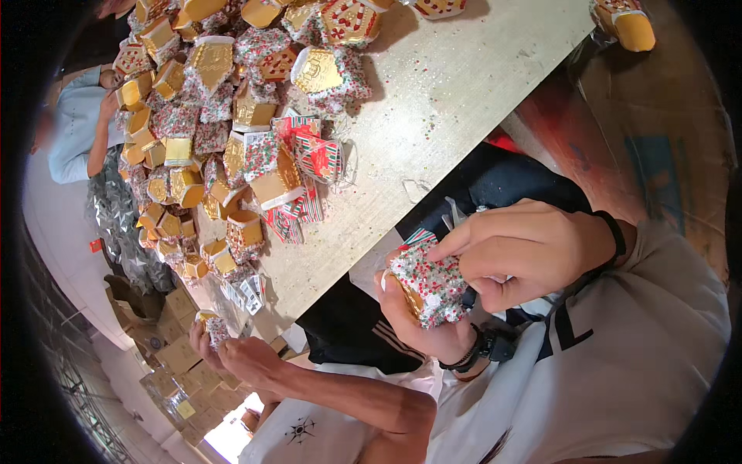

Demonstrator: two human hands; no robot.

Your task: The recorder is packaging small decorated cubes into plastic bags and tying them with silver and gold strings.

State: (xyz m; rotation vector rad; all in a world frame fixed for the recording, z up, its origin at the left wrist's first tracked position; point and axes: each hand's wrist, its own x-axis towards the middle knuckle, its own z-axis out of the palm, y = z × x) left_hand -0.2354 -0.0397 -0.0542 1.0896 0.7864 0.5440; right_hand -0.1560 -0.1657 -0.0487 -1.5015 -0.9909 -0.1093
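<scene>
Low on the right, in front of my body, I hold a small house ornament with a roof of white, red and green sprinkles and a gold side. My left hand, with a dark watch at the wrist, is wrapped round it from below. My right hand, wearing a black wristband, has curled fingers pressed on its sprinkled roof. A striped tag sticks out at the ornament's upper edge. Clear plastic shows just beyond my right fingers; whether they pinch it is hidden.
A pile of similar house ornaments covers the left of the pale table. Red and green striped tags lie beside it. Nearby, a co-worker's hands hold another ornament. Another person is at the far left. Cardboard stands at right.
</scene>
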